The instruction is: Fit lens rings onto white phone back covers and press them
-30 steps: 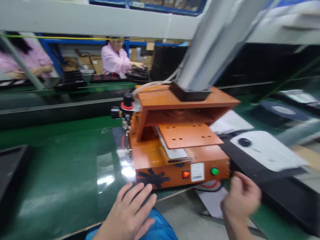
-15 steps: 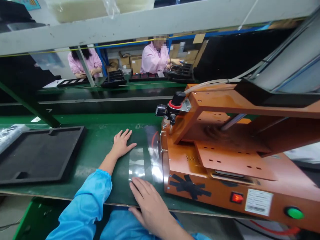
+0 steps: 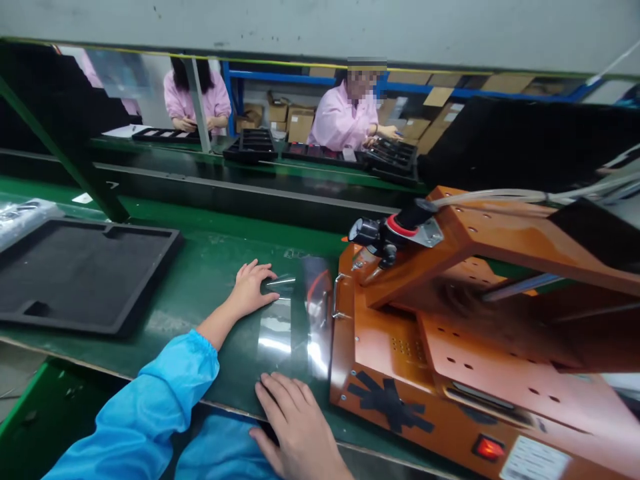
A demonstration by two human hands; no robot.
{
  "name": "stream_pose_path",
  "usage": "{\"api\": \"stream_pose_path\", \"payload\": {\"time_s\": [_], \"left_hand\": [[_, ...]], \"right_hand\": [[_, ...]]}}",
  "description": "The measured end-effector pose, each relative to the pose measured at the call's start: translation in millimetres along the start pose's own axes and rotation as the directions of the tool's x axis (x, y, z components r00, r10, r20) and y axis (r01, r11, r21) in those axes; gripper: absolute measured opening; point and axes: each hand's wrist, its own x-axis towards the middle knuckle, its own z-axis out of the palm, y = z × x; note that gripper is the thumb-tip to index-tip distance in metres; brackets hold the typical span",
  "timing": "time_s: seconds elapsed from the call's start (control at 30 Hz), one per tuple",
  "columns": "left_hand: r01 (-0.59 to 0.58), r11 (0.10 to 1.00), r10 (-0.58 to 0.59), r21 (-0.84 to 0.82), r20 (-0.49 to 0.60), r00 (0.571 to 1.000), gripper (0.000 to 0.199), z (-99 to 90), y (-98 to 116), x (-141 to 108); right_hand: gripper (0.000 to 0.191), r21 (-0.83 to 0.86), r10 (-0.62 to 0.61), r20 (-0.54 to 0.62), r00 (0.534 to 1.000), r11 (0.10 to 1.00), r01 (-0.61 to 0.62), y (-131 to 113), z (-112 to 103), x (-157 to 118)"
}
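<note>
A clear plastic sheet point(image 3: 275, 333) lies on the green table beside an orange machine. My left hand point(image 3: 251, 288) is at the sheet's far end, fingers curved and apart, with the thumb near its upper edge; a raised glossy edge shows between thumb and fingers, but no firm hold is visible. Near the front edge of the table rests my right hand point(image 3: 295, 417), palm down, its fingers stretched out just below the sheet's near end, holding nothing. Another clear film point(image 3: 319, 320) lies between the sheet and the machine.
The orange machine point(image 3: 345, 353) with a black gauge point(image 3: 364, 231) fills the right side. A black foam tray point(image 3: 115, 293) lies at the left by a plastic bag point(image 3: 25, 217). Behind the dark barrier, people in pink point(image 3: 345, 120) work over black trays point(image 3: 253, 143).
The view has shifted, moving the machine right and down. My left hand's fingers have curled in at the sheet's far end, and my right hand sits slightly off its near end.
</note>
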Motion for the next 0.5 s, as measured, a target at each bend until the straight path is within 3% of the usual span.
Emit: {"api": "stream_pose_path", "payload": {"time_s": [0.23,0.5], "left_hand": [[0.008,0.940,-0.019,-0.342,-0.029,0.999,0.035,22.0,6,-2],[-0.027,0.885,-0.056,-0.465,-0.165,0.985,0.077,17.4,7,-2]], "right_hand": [[0.047,0.023,-0.007,-0.035,0.999,1.000,0.008,1,11,-6],[0.042,0.019,0.000,-0.089,0.996,1.000,0.001,0,8,0]]}}
